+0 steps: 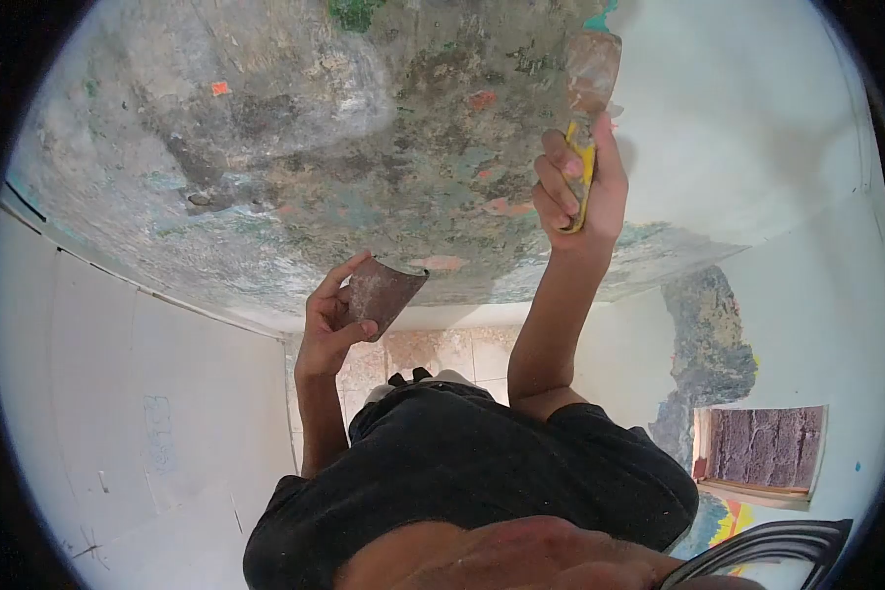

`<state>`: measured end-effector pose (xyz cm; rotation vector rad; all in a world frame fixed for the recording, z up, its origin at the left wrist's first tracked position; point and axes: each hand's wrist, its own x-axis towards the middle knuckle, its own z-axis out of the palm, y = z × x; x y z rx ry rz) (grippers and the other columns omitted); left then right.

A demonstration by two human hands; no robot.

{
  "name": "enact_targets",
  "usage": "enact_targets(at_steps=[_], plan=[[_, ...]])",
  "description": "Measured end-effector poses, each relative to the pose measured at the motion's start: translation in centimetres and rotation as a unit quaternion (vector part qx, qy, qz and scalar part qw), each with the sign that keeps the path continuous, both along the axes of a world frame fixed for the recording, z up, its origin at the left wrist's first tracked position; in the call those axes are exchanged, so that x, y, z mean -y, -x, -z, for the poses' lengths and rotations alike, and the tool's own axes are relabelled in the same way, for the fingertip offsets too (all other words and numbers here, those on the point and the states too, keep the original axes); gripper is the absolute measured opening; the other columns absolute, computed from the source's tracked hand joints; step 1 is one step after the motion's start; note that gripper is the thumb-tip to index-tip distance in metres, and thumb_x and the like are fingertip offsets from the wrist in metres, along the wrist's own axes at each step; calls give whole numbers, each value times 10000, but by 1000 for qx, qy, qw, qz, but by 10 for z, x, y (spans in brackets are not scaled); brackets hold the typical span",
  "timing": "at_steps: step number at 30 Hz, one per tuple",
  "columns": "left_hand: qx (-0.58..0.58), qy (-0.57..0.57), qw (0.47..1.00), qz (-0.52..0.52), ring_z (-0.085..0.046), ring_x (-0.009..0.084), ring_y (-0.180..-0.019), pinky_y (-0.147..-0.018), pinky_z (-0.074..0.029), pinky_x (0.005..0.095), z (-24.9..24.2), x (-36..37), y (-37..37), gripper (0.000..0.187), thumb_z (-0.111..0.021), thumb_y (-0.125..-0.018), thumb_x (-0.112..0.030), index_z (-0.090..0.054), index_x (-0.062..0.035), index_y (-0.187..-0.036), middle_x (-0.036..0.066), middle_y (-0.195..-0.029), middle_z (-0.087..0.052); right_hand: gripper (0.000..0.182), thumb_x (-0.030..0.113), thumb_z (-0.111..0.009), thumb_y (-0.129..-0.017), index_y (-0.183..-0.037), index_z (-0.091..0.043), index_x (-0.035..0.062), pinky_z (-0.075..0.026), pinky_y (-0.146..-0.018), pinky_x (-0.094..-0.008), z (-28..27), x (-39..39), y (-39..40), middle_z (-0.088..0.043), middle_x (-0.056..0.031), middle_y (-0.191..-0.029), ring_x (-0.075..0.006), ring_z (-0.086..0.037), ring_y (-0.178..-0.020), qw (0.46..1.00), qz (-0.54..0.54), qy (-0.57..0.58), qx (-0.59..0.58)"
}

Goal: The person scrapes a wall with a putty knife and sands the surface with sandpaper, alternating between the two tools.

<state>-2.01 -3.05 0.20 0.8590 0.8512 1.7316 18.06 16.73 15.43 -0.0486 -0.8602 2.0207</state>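
My right hand [580, 182] is wrapped round the yellow handle of a putty knife [593, 71], raised at the upper right. Its wide blade, smeared with pale residue, lies over the wall where the bare patchy surface [442, 128] meets the smooth whitish coat [718, 108]. Lower and to the left, my left hand [329, 320] grips a brown, dusty, curved-edged piece like a cut container [383, 295], thumb on the near side and fingers behind it. The inside of that piece is mostly hidden.
A white wall [167, 393] runs along the left. At the right, a small window opening [765, 447] shows rough blocks beyond, below a grey bare strip [708, 334] of wall. The tiled floor [442, 352] shows behind my body.
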Motion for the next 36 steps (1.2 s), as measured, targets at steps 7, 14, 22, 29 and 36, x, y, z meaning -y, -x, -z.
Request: enact_targets(at_steps=[7, 14, 22, 29, 36], plan=[[-12, 11, 1000, -5, -622, 187, -1067, -940, -466, 304, -4, 3, -2, 871, -758, -636, 50, -392, 1, -1425, 122, -1130, -657, 254, 374, -389, -1035, -1187, -491, 198, -273, -256, -194, -2, 0, -1, -438, 3, -631, -69, -317, -355, 1000, 18, 9, 6], [-4, 24, 1000, 3, -620, 183, -1068, -934, -466, 300, 2, 8, -7, 877, -763, -633, 52, -392, -2, -1426, 121, -1134, -655, 300, 397, -393, -1031, -1122, -489, 128, -273, -256, -194, -10, -5, -1, -415, 6, -615, -70, -312, -347, 1000, 0, -2, -9], [-22, 17, 1000, -3, -638, 174, -1020, -901, -484, 294, -1, 6, -10, 863, -767, -635, 39, -407, -2, -1417, 109, -1097, -670, 320, 408, -408, -1024, -1204, -483, 153, -284, -250, -193, 10, -4, -1, -401, 6, -607, -67, -318, -351, 1000, 5, 9, 17], [-5, 19, 1000, -18, -637, 174, -1027, -905, -489, 292, -3, 8, -12, 863, -773, -636, 30, -408, -5, -1418, 106, -1105, -670, 310, 397, -394, -1030, -1215, -476, 162, -290, -246, -194, 7, -1, -9, -417, -3, -633, -67, -308, -352, 1000, -9, 17, -23], [-16, 7, 1000, -16, -633, 169, -1021, -888, -492, 277, -2, 5, -13, 860, -769, -643, 36, -404, -8, -1421, 103, -1097, -667, 323, 383, -388, -1033, -1226, -468, 136, -299, -240, -197, 3, -4, -9, -405, -4, -632, -68, -305, -351, 999, -41, 18, -19]])
